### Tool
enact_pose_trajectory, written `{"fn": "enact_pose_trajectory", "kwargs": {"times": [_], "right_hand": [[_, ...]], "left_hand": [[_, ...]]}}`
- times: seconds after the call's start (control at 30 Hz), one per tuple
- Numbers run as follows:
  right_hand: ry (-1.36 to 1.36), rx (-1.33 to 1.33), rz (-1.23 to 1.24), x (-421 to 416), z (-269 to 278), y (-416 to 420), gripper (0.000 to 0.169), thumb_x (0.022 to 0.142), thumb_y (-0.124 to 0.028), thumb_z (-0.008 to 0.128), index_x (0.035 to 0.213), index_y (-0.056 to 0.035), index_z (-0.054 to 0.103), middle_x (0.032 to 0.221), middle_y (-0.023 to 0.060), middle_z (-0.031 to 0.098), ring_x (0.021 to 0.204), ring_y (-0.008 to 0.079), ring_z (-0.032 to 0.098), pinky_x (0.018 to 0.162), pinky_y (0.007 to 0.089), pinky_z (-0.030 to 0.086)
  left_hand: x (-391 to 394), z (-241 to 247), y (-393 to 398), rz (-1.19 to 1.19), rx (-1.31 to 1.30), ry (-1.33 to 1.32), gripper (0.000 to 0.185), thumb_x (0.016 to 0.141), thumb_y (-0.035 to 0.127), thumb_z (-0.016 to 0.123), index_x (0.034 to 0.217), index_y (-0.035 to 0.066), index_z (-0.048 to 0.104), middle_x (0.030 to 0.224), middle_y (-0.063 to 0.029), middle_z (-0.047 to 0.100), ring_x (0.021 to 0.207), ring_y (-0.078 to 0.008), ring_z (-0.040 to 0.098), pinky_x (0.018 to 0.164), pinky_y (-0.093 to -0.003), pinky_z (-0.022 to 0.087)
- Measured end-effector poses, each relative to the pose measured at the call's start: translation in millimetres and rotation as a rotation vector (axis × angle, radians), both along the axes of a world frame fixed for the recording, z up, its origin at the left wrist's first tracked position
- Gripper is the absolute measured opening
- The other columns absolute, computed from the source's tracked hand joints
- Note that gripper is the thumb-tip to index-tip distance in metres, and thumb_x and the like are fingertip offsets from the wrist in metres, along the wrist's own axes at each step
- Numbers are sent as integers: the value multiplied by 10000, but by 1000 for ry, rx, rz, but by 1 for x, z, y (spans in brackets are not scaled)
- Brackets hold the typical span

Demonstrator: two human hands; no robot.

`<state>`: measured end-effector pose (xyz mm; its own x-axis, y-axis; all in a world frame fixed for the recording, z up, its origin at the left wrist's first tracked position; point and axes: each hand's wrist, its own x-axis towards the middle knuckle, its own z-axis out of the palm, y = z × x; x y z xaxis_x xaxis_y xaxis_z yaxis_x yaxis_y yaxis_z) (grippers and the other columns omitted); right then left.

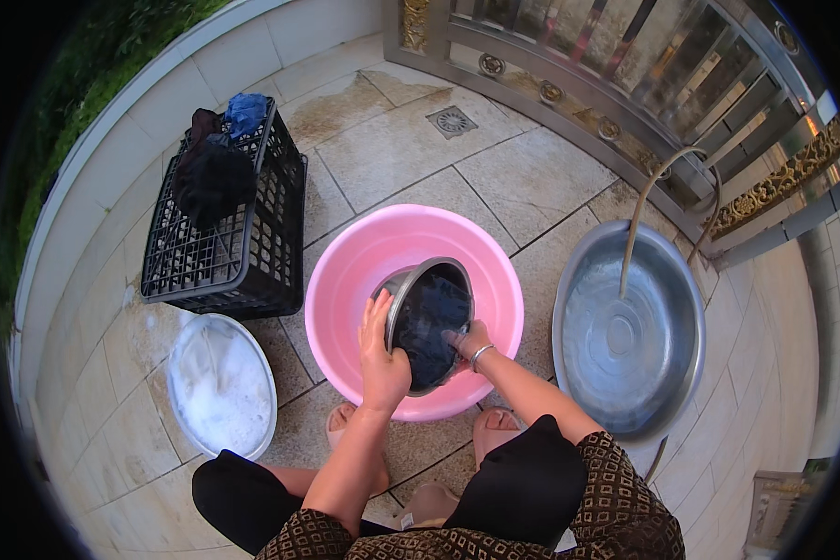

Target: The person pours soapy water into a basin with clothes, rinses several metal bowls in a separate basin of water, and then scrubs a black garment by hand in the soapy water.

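Note:
A round metal bowl [404, 287] is tilted over the large pink plastic basin [336, 259], with its mouth towards me. Dark contents [430, 318] with a wet sheen fill much of its inside; whether this is dark water, cloth or both I cannot tell. My left hand [383, 360] presses flat along the bowl's outer left side, thumb by the lower rim. On the right, my right hand [472, 341], with a silver bracelet at the wrist, grips the rim with its thumb inside the bowl. The basin's visible bottom is pink, and the bowl hides part of it.
Left stands a black plastic crate [245, 280] with dark cloth [213, 178] and a blue bundle [246, 113] on top. A basin [271, 392] of suds sits nearer. Right, a hose [647, 185] runs into a metal tub [561, 308]. Beyond are a floor drain [452, 122] and metal gate [518, 80].

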<state>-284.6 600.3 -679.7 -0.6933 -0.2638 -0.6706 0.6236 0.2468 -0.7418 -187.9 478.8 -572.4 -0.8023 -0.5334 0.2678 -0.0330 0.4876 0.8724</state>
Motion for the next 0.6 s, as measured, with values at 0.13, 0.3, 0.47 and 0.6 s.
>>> {"fn": "enact_pose_trajectory", "kwargs": {"times": [0.13, 0.3, 0.47, 0.6], "right_hand": [[265, 128, 129, -31, -22, 7, 268, 699, -206, 663, 844, 8, 595, 652, 110, 598, 561, 224, 604, 404, 314, 485], [296, 121, 169, -51, -13, 21, 250, 719, -198, 653, 759, 42, 596, 593, 89, 573, 441, 194, 559, 355, 260, 437], [1001, 286, 362, -72, 12, 38, 202, 682, -64, 643, 876, -76, 590, 663, 93, 604, 620, 219, 607, 570, 304, 468], [1387, 354, 385, -60, 56, 36, 370, 675, -54, 576, 1027, -166, 556, 816, 79, 601, 577, 240, 578, 537, 322, 484]], "left_hand": [[-1, -11, -11, -89, -69, 26, 650, 523, -167, 295, 1132, 6, 443, 1221, -155, 428, 1217, -335, 293, 1017, -393, 218], [-10, -14, -18, -186, -91, 56, 647, 513, -167, 289, 1112, 7, 461, 1191, -151, 457, 1210, -326, 314, 1014, -394, 230], [-20, -19, -15, -389, -321, 22, 551, 603, -210, 311, 1067, 19, 499, 1152, -140, 498, 1178, -314, 372, 1002, -398, 249], [-19, -36, -30, -221, -172, 97, 525, 646, -201, 334, 1086, 35, 496, 1143, -156, 502, 1120, -298, 444, 961, -389, 321]]}}
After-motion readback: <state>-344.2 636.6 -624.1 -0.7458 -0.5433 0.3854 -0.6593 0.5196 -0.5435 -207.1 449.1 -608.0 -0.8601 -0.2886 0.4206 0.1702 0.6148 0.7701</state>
